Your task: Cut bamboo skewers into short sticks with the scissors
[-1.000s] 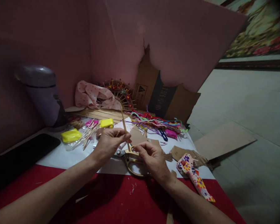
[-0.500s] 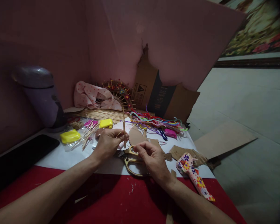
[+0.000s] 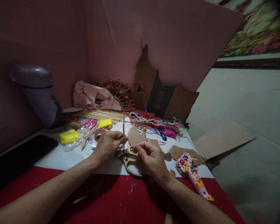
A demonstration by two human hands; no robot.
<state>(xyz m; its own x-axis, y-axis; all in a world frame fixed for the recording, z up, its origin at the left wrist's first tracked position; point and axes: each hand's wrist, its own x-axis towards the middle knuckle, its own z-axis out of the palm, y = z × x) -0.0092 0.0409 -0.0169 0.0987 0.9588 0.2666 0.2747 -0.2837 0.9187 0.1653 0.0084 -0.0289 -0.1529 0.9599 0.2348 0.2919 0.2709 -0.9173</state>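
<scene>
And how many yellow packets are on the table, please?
2: one yellow packet left of the loose sticks, another beyond the left hand. Others may be hidden.

Single view, head-worn: sits above and behind the grip of the left hand, faces forward and down. Close range; forearms nearer than grip, pink wall beyond.

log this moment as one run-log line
left hand: pinching thin stick | right hand: holding scissors | stick's lower end: near scissors | nearby: cardboard piece
</scene>
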